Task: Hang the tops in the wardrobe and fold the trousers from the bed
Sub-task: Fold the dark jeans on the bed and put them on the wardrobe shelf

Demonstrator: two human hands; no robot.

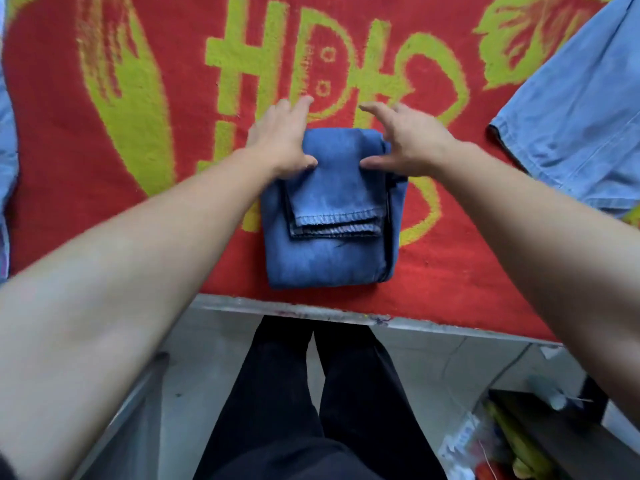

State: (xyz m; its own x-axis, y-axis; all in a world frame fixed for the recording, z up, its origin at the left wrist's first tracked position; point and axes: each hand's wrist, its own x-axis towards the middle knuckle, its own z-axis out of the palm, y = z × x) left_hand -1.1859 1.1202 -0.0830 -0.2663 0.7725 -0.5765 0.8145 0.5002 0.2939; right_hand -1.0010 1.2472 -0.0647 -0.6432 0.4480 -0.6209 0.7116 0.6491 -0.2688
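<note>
Jeans (329, 258): folded into a thick packet, hems on top, lying flat on the blanket (104, 168) at the middle of its near edge.
Left hand (280, 140): above the blanket's middle, fingers straight and loose, thumb resting on the packet's far left corner; it grips nothing.
Right hand (408, 140): above the blanket's middle, fingers spread and slightly bent, thumb touching the packet's far right side; it grips nothing.
Pale denim garment (581, 116): spread over the blanket's right side.
</note>
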